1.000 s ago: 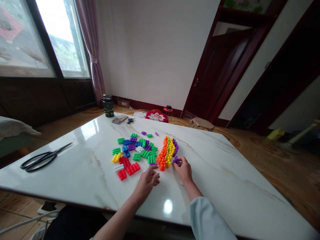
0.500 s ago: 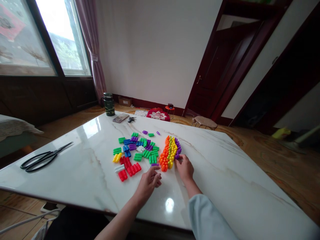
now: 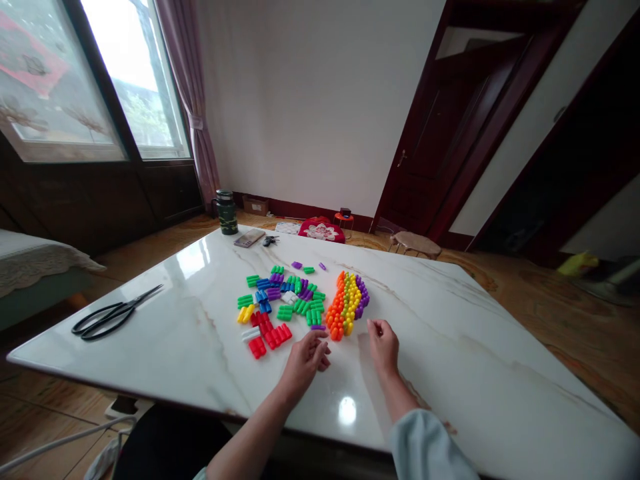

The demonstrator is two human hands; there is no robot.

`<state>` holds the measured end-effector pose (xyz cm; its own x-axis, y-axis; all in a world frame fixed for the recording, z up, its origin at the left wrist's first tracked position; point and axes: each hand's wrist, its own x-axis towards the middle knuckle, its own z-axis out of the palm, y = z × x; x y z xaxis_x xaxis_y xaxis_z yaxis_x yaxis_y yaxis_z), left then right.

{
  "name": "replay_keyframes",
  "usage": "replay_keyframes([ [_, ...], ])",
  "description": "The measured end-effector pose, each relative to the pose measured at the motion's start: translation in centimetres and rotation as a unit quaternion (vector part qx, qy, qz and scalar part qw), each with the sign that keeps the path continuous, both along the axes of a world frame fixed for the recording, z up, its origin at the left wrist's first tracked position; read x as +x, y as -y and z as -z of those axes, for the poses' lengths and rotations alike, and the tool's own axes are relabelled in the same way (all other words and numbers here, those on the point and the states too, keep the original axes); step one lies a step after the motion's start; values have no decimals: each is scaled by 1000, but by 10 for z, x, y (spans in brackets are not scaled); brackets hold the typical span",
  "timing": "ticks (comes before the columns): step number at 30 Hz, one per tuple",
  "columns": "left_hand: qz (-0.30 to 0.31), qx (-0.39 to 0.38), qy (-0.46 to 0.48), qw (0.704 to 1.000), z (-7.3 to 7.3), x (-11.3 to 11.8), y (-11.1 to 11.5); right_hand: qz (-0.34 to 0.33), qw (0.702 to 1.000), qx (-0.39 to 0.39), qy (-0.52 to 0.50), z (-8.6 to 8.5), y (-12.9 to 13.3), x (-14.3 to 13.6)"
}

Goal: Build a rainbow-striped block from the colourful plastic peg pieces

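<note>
A cluster of bead-like plastic pieces (image 3: 345, 305) lies on the table, with orange, yellow-green, yellow and purple rows side by side. Just right of its near end is my right hand (image 3: 384, 343), thumb and fingertips pressed together. Whatever they pinch, if anything, is hidden. My left hand (image 3: 305, 363) hovers at the cluster's near left, its fingers loosely bent and apart, holding nothing visible. Close to its index fingertip lies a small purple piece (image 3: 318, 327). Left of it are joined red pieces (image 3: 277, 335), and beyond them several green pieces (image 3: 303, 307).
Black-handled scissors (image 3: 115, 313) lie at the left of the marble-patterned table (image 3: 190, 360). Along the far left edge stand a camouflage flask (image 3: 227, 215), a phone (image 3: 249, 238) and keys (image 3: 271, 241). A round stool (image 3: 416, 244) stands beyond the table.
My right hand has drawn away from the purple row, and a gap now shows between them. My left hand keeps nearly the same pose. The whole view has shifted slightly.
</note>
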<state>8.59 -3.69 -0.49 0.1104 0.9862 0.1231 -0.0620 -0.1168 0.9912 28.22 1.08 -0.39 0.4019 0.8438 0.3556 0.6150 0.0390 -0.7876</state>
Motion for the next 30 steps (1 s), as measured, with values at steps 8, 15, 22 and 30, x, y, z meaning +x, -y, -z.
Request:
replay_keyframes([
  [8,-66,53,-58,995,3,-8,9,-227,942,-40,245,-4,62,-58],
  [15,-151,204,-259,932,-35,-58,-33,-251,906,-11,341,0,65,-66],
  [22,-208,37,-580,787,-62,-107,-140,-248,887,11,390,7,63,-72],
  [30,-132,-2,-614,778,-53,-129,-184,-242,880,12,409,8,62,-72],
])
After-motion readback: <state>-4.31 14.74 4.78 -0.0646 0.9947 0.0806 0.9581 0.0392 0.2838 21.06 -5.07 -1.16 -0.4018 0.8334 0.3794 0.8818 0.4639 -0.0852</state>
